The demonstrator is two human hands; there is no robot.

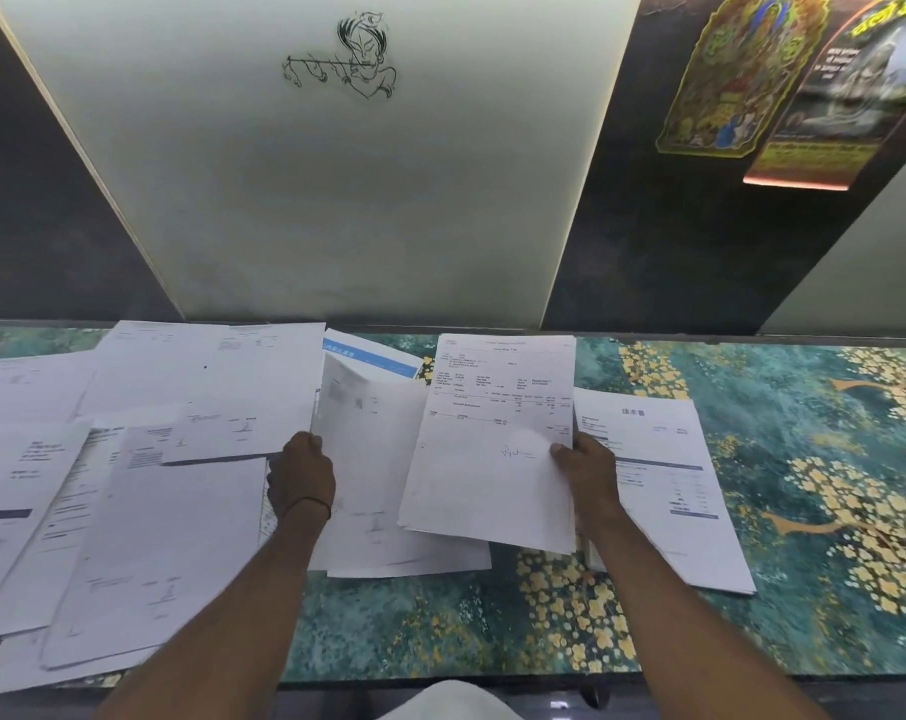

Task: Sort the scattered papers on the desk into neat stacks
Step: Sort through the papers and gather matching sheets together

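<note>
A sheaf sits at the middle of the desk. Left of the sheaf lie a loose sheet, partly under it, then overlapping scattered papers. Right of it lies a single page.

Dim indoor light, cool cast. Brightest on white wall panel, fading twd its base. Soft even light on papers, no hard glare, faint shadows under overlapping sheets. Strong wide-angle bend at frame edges, curved bench rim. Motion blur on left-side sheets + posters top right; most print unreadable.
</note>
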